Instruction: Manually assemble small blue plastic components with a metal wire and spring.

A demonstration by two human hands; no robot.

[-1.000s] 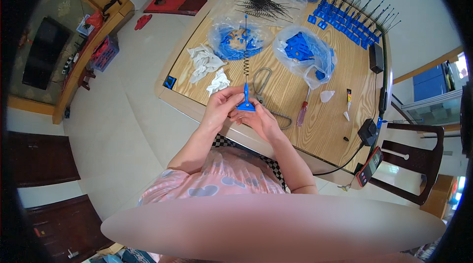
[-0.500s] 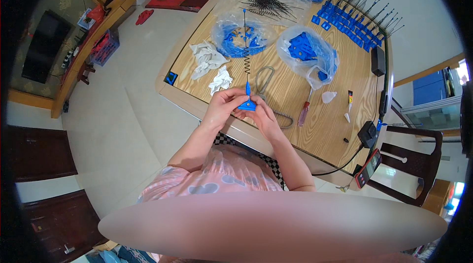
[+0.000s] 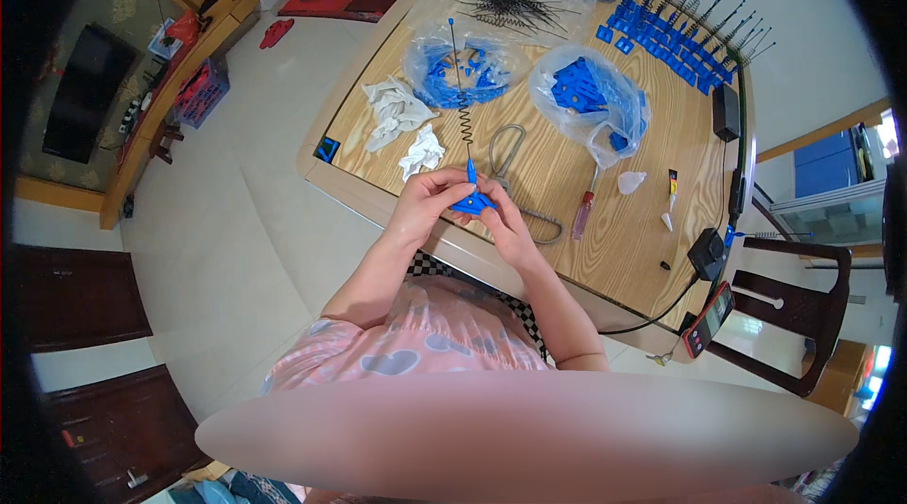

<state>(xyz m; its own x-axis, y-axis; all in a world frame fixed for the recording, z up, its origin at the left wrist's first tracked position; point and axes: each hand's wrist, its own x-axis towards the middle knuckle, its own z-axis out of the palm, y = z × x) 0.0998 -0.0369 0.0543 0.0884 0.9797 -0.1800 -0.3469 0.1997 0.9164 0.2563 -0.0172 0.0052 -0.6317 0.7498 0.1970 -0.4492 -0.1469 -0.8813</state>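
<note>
Passable over the bare tabletop (image 3: 619, 249) between the screwdriver (image 3: 584, 213) and the black adapter (image 3: 706, 254), save for a small black piece (image 3: 665, 266). Blocked beside the right hand (image 3: 511, 232) by a grey loop-handled tool (image 3: 546, 229), beyond the left hand (image 3: 417, 211) by crumpled white paper (image 3: 422, 153), farther back by bags of blue parts (image 3: 578, 88).

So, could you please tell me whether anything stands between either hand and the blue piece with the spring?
Nothing visible does: the left hand and right hand both have fingers on the blue piece.

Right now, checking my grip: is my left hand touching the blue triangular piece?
Touching: in the head view, the left hand has its thumb against the blue triangular piece.
</note>
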